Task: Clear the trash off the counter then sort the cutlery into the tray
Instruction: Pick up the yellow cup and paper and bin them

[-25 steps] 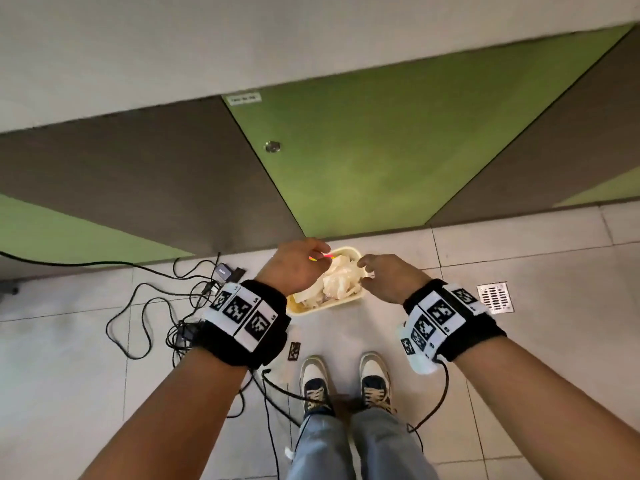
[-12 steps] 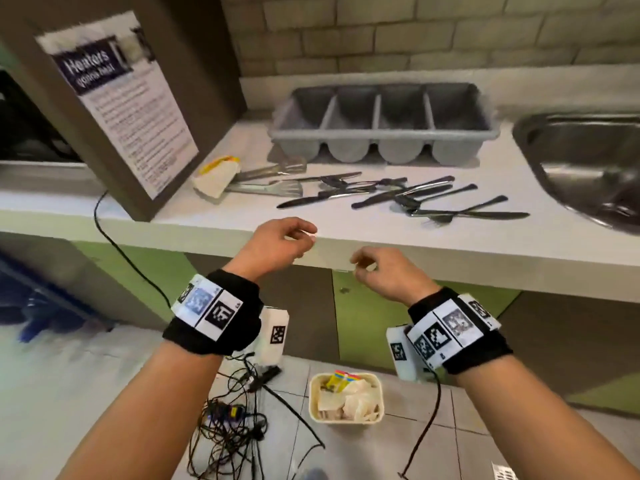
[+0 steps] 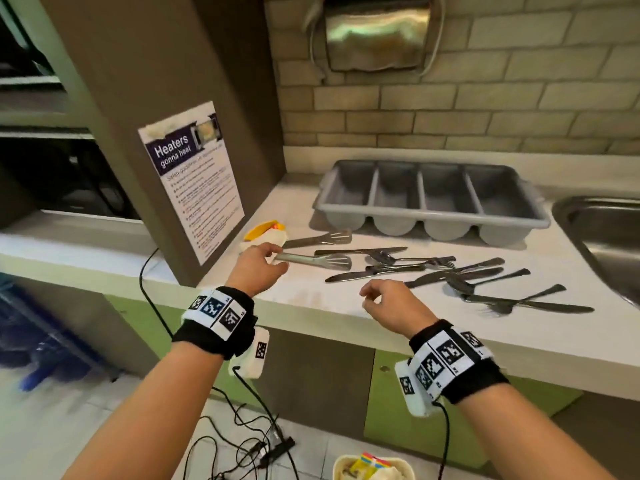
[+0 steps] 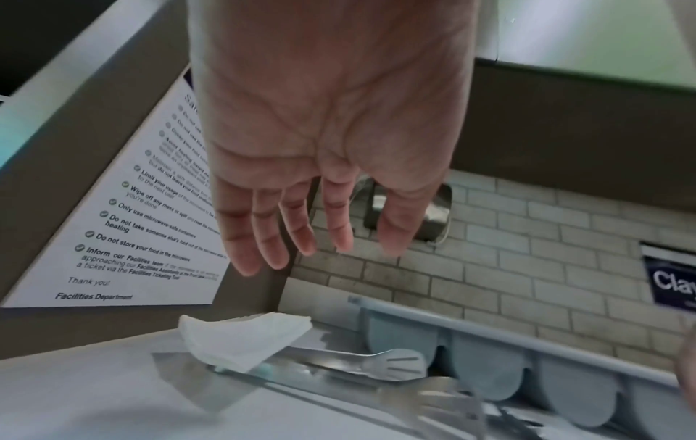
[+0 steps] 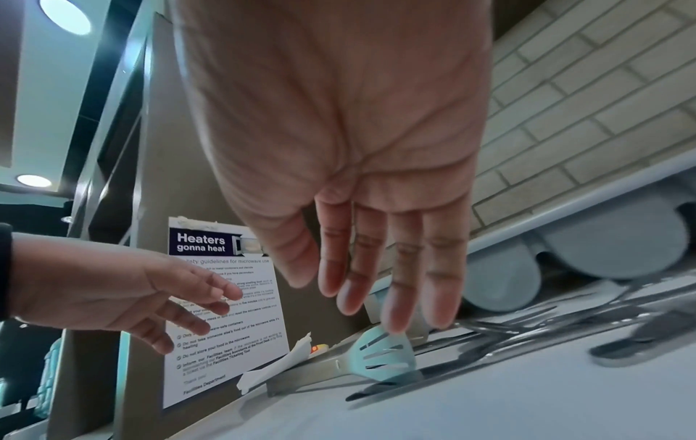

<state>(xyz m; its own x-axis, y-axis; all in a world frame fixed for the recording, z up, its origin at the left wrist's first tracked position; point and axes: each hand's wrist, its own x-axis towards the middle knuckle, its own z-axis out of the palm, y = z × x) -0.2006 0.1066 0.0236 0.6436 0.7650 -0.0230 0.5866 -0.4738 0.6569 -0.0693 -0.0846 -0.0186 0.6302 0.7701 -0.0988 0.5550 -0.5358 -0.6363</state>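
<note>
A white napkin (image 3: 273, 236) with a yellow wrapper (image 3: 260, 227) behind it lies at the counter's left end, against the brown panel. My left hand (image 3: 262, 259) hovers just in front of it, fingers straight and empty; the left wrist view shows the napkin (image 4: 241, 342) below the fingertips. My right hand (image 3: 372, 296) hangs over the counter's front edge, fingers relaxed, holding nothing. Metal tongs (image 3: 317, 260) and several knives and forks (image 3: 460, 275) lie scattered in front of the grey four-slot cutlery tray (image 3: 433, 197), which stands empty at the back.
A steel sink (image 3: 602, 237) is set into the counter on the right. The brown panel with a poster (image 3: 194, 181) bounds the left. On the floor below stand a small bin of trash (image 3: 372, 467) and loose cables (image 3: 249, 441).
Both hands rose from the floor bin to the counter. The colourful wrapper my left hand held is now in the bin. My left hand has reached forward to the napkin.
</note>
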